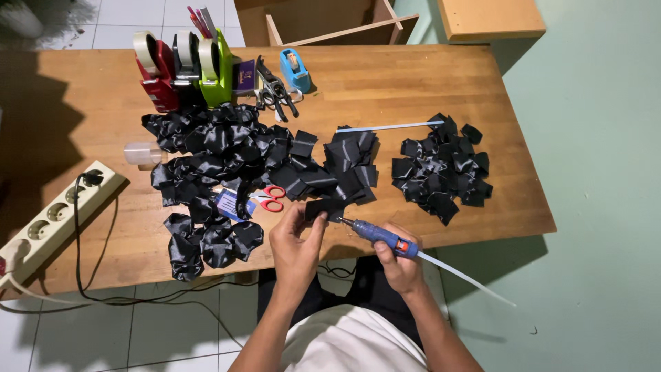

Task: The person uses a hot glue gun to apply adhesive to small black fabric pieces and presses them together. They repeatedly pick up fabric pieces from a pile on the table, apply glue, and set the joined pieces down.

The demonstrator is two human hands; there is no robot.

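Observation:
My left hand (295, 244) pinches a small piece of black satin ribbon (322, 208) just above the table's near edge. My right hand (399, 262) grips a blue hot glue gun (380, 236) with a white glue stick (463, 275) sticking out behind it. The gun's metal tip points left and nearly touches the ribbon piece. A large heap of folded black ribbon pieces (213, 148) covers the table's left half. Flat cut ribbon squares (348, 169) lie in the middle, and another pile of ribbon pieces (444, 169) lies to the right.
Red-handled scissors (270, 198) lie by the heap on the wooden table (385, 83). Tape dispensers in red, black, green (215, 69) and blue (295, 69) stand at the back with more scissors (275, 89). A white power strip (55, 217) lies at left. A spare glue stick (389, 127) lies mid-table.

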